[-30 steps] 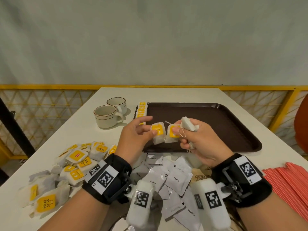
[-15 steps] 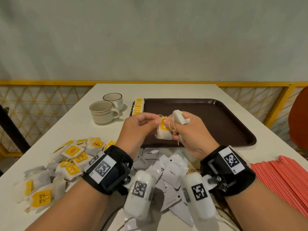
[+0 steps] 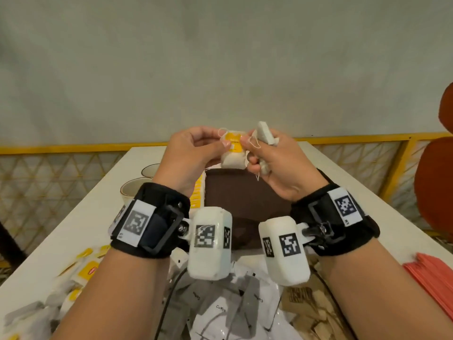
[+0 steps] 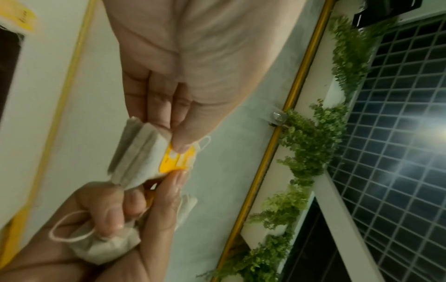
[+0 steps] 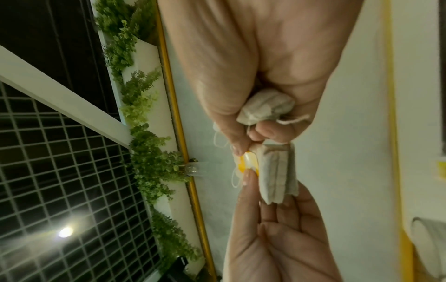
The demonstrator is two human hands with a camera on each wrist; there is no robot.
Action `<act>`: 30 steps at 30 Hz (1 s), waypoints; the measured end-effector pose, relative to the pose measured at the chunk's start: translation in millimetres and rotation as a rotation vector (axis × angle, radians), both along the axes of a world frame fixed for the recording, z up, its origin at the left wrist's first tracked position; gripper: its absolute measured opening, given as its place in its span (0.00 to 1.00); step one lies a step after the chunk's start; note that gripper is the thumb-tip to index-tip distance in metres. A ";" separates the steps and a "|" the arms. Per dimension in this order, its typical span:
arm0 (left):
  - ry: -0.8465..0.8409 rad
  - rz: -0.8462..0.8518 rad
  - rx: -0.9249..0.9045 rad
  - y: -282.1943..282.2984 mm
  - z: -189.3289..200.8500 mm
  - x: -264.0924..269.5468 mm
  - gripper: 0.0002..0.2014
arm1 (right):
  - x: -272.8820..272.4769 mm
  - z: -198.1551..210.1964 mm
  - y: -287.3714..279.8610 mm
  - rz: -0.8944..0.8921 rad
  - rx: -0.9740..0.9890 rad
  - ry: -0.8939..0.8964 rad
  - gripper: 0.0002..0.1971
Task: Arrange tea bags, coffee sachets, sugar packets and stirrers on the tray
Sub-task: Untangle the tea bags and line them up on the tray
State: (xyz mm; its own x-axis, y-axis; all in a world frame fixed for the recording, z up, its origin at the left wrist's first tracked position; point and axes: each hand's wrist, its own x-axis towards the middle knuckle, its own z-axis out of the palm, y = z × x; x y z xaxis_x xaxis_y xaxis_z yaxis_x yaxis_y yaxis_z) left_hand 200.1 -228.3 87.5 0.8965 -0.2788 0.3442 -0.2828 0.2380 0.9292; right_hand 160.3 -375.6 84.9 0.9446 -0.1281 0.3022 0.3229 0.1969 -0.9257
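Observation:
Both hands are raised above the brown tray (image 3: pixel 245 192). Between them is a small stack of white tea bags (image 3: pixel 233 155) with a yellow tag (image 4: pixel 177 160) on top. My left hand (image 3: pixel 224 143) pinches the stack at the tag with thumb and fingers. From the other side my right hand (image 3: pixel 245 146) pinches the same stack (image 5: pixel 277 171). It also holds another tea bag (image 5: pixel 265 106) curled in its palm and one more (image 3: pixel 264 132) sticking up by its forefinger. A row of yellow-tagged tea bags (image 3: pixel 197 192) lies along the tray's left edge.
Two cups (image 3: pixel 137 190) stand left of the tray. Loose tea bags (image 3: pixel 85 268) lie at the near left, white coffee sachets (image 3: pixel 220 307) at the near middle, brown packets (image 3: pixel 306 300) beside them, and red stirrers (image 3: pixel 431 273) at the near right. A yellow railing borders the table.
The two tea bags held apart were brought together into one stack. Both hands then rose with it, from just above the tray's near edge to higher in the view.

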 end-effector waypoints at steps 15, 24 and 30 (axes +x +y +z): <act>-0.030 -0.043 0.015 3.7 1.6 -24.1 0.04 | -17.2 5.8 -11.0 0.055 -0.231 -0.038 0.10; -0.229 0.059 0.159 0.4 -5.7 -22.3 0.20 | -23.7 9.4 -8.8 0.153 0.086 0.166 0.05; -0.288 0.110 0.331 2.0 -4.1 -23.7 0.24 | -25.0 4.2 -9.9 0.083 -0.382 0.135 0.09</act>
